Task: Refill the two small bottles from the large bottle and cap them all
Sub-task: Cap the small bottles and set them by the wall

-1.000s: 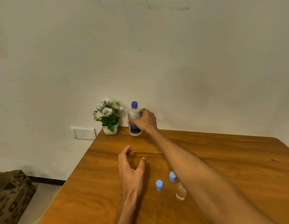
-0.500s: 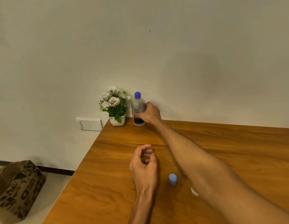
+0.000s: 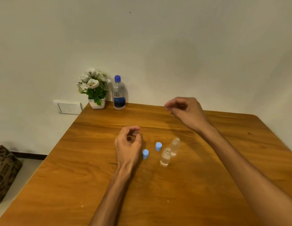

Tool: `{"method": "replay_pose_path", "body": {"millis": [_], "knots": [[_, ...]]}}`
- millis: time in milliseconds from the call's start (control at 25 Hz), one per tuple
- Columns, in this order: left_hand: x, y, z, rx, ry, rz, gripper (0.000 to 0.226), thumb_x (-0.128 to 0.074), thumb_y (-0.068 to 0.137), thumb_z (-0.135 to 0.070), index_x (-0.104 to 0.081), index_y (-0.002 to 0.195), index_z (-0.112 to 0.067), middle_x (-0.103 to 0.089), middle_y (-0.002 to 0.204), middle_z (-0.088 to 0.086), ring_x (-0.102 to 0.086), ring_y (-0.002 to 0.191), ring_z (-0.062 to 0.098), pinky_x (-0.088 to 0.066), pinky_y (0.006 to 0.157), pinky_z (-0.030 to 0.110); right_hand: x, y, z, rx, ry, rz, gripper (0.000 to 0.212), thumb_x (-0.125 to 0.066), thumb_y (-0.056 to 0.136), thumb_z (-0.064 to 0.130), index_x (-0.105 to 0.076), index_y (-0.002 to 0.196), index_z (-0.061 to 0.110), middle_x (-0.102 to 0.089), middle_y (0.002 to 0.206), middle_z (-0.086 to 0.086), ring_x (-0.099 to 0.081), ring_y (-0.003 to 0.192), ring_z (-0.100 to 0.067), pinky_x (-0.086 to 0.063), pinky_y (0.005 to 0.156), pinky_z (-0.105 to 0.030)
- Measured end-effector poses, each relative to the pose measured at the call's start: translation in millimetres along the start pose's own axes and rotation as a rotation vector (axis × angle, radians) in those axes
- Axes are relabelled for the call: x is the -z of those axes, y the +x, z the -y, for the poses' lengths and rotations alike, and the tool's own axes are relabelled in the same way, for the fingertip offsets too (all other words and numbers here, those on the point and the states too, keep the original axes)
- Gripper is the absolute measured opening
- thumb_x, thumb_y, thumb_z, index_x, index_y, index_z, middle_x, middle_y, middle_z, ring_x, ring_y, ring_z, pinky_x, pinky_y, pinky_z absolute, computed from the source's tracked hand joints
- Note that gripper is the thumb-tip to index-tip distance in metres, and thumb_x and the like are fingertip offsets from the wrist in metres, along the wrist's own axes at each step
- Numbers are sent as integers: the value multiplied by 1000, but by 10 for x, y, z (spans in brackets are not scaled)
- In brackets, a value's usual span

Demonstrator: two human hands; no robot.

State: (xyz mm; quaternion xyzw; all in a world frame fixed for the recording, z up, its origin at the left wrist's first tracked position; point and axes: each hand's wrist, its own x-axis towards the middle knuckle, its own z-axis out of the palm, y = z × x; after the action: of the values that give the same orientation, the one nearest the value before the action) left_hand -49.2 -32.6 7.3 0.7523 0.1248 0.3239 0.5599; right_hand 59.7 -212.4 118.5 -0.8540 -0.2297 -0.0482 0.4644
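The large clear bottle (image 3: pixel 118 93) with a blue cap and dark label stands at the table's far left corner, by the wall. Two small clear bottles stand uncapped mid-table: the nearer one (image 3: pixel 165 157) and the farther one (image 3: pixel 175 145). Two light blue caps rest to their left, one cap (image 3: pixel 158 146) beside the bottles and the other cap (image 3: pixel 145 153) right by my left hand (image 3: pixel 128 143). That hand rests on the table with fingers loosely curled, holding nothing. My right hand (image 3: pixel 186 111) hovers over the far middle of the table, fingers curled and empty, well right of the large bottle.
A white pot of white flowers (image 3: pixel 94 90) stands just left of the large bottle. The wooden table (image 3: pixel 158 193) meets the wall at its far edge. A wall socket (image 3: pixel 69 107) is left of the table, and a patterned bag (image 3: pixel 4 170) sits on the floor.
My right hand let go of the large bottle and pulled back to the right. My left hand curled its fingers. Both small bottles, hidden by my arm before, now show.
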Motion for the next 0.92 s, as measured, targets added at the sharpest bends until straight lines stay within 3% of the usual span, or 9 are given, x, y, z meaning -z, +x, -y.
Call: {"method": "replay_pose_path", "body": {"millis": [80,200,360,560,680,800,920], "knots": [[-57,-87,-41,-69,55,75,21,-65,89,-7,-71,102,-23,-69,100,-11,-64,93,2,-54,81,23,185,-492,-231,-89,43,-67,29,-68,94,4,-76,109,27,-77,106,12,-71,102,-1,-57,94,-27],[-147,-281,-131,-166,125,184,22,-57,84,-22,-71,100,-21,-68,102,-11,-61,97,3,-54,88,36,147,-1012,-570,-185,26,-18,45,-71,90,1,-64,128,25,-69,123,8,-65,108,-2,-58,96,-31],[-251,-429,-214,-242,114,301,29,-49,83,-32,-70,102,-26,-66,107,-15,-60,104,6,-50,99,55,-153,-1174,-764,-181,46,18,67,-86,81,25,-57,140,23,-65,129,14,-63,111,0,-54,93,-28],[-263,-326,-133,-167,150,321,36,-48,82,-18,-73,107,-26,-65,109,-15,-57,104,5,-52,96,50,-406,-1130,-900,-109,2,-65,55,-87,80,34,-65,130,26,-71,117,16,-65,101,3,-50,82,-18],[-187,-163,-11,-148,341,486,50,-55,82,-9,-71,123,-31,-58,116,-12,-50,112,4,-44,103,43,-448,-1129,-929,-83,27,-110,44,-86,82,31,-69,122,25,-72,106,18,-67,94,3,-50,77,-11],[-217,-9,-18,-180,553,673,48,-66,94,-18,-65,137,-38,-54,128,-10,-44,124,7,-32,104,37,-391,-1117,-939,-64,104,-177,36,-87,81,24,-69,112,32,-71,96,22,-67,89,5,-52,73,-8],[-315,98,-41,-203,671,763,36,-67,97,-27,-67,132,-37,-61,133,-8,-44,124,8,-31,104,38,-329,-1061,-987,-52,127,-197,32,-86,82,25,-74,111,26,-75,99,17,-69,91,2,-56,76,-13]]}}
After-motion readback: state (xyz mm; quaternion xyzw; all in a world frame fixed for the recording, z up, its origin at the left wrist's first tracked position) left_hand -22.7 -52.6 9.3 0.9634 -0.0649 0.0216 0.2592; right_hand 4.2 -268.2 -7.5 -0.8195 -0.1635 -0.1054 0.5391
